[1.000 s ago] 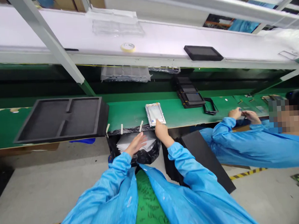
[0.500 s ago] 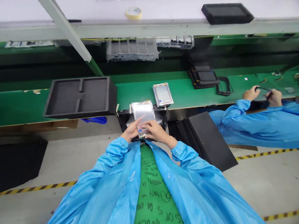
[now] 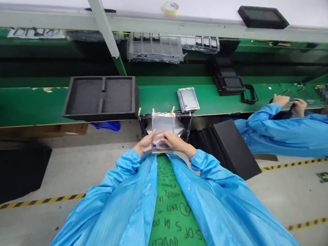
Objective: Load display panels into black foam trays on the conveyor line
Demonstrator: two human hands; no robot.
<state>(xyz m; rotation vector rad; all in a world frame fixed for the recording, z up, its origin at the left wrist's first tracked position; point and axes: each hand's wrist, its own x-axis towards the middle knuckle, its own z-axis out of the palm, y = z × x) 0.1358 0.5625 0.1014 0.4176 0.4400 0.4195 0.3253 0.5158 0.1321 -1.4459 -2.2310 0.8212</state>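
A flat display panel [image 3: 163, 123] with a silvery border and a small blue tab is held in front of my body, below the bench edge. My left hand [image 3: 146, 143] grips its left side, thumb on the face. My right hand [image 3: 175, 141] is at the right side, its bent fingers closed over the lower face of the panel; the fingertips are slightly blurred. Beneath the panel is a bin lined with a black bag [image 3: 186, 126], with pale sheets inside. Beyond it, a small stack of similar display panels [image 3: 188, 99] lies on the green bench [image 3: 157, 97].
A black foam tray [image 3: 117, 94] with two compartments sits at left on the bench. Black frames [image 3: 230, 84] are stacked to the right. Black foam sheets [image 3: 234, 148] lean below the bench. A co-worker's blue sleeve [image 3: 273, 119] is at right. A tape roll [image 3: 170, 8] lies on the upper shelf.
My view has shifted, so the bench things appear further right. The panel has come to lie straighter between my hands, and my right fingers have curled more over its face.
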